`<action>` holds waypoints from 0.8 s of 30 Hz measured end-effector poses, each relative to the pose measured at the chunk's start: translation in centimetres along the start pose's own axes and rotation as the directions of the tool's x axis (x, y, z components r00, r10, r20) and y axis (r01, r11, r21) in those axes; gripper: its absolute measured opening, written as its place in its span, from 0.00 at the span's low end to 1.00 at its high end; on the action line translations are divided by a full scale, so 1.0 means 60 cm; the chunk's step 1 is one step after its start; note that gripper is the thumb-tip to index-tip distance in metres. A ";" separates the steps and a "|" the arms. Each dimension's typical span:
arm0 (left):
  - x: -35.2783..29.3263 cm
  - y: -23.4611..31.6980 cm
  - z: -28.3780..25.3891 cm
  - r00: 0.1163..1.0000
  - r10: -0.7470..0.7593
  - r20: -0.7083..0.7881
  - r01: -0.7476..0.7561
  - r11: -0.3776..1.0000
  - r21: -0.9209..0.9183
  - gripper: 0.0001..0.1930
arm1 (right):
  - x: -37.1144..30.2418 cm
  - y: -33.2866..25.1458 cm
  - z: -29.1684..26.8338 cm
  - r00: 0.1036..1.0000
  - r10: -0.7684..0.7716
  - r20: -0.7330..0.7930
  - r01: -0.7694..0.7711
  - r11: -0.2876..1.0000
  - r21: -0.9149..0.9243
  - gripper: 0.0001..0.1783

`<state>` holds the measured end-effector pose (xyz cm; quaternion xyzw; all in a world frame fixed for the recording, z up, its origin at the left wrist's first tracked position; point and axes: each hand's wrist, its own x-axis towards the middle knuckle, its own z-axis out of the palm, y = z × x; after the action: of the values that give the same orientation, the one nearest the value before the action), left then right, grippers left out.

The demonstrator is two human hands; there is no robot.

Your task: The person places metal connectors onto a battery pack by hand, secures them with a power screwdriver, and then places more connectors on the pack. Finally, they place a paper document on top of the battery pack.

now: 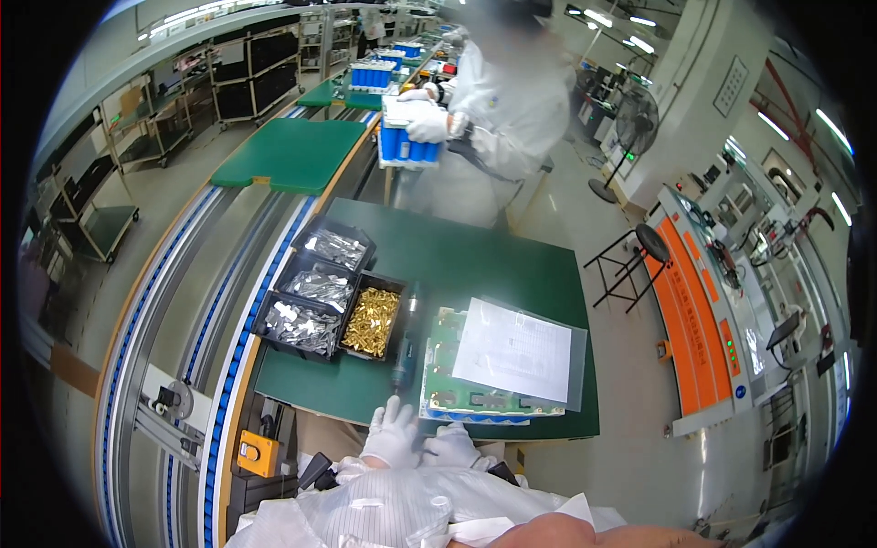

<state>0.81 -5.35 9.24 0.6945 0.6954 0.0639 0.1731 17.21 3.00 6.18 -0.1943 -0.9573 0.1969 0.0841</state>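
Note:
Both my hands wear white gloves at the near edge of the green-topped table (493, 242). My left hand (391, 433) is open, fingers spread toward a power screwdriver (403, 358) that lies lengthwise on the table. Just right of it, my right hand (449, 447) is curled, its fingertips hidden; whether anything is in it does not show. Ahead of the right hand lies a block with a green circuit board (442, 361) on top and blue along its lower edge. A printed paper sheet (512, 352) in a clear sleeve covers much of the board.
Black bins of silver metal pieces (298, 326) and a bin of brass-coloured fasteners (372, 321) stand left of the screwdriver. A conveyor (192, 333) runs along the left, with a yellow switch box (258, 454) nearby. Across the table, a co-worker holds a blue battery pack (408, 146).

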 end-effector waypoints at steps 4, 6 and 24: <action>-0.006 0.005 -0.011 0.998 -0.029 0.057 0.029 1.000 -0.002 0.39 | -0.001 0.003 0.008 1.000 -0.028 0.006 0.028 1.000 -0.010 0.14; -0.007 0.000 -0.012 0.995 -0.056 0.081 0.055 0.998 0.007 0.39 | 0.002 -0.002 0.005 0.999 -0.054 -0.007 0.054 0.998 0.008 0.14; -0.005 0.014 -0.031 1.000 -0.019 0.020 0.020 0.998 -0.056 0.37 | 0.011 -0.014 -0.027 1.000 -0.012 0.025 0.012 1.000 0.020 0.11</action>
<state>0.99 -5.33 11.30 0.6832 0.6982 0.0751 0.2000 16.74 3.12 8.07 -0.1852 -0.9574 0.2082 0.0752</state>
